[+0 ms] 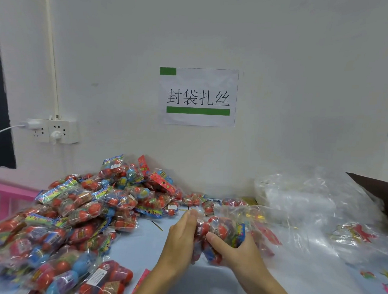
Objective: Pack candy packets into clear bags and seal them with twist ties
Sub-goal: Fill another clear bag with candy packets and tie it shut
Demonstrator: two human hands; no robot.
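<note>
Head view, centre frame: right hand (243, 252) grips filled clear bag (223, 234); left hand (181, 234) flat against it, fingers straight. Advice: gather neck tight before fetching twist tie (157, 225) from counter (137, 245).

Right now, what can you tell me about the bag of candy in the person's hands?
The bag is clear, crinkly plastic, stuffed with red round candies and a blue printed packet. It lies sideways just above the pale blue table. The left hand presses flat against one end; the right hand wraps round it, thumb on top. Its far end looks loose and blurry.
</note>
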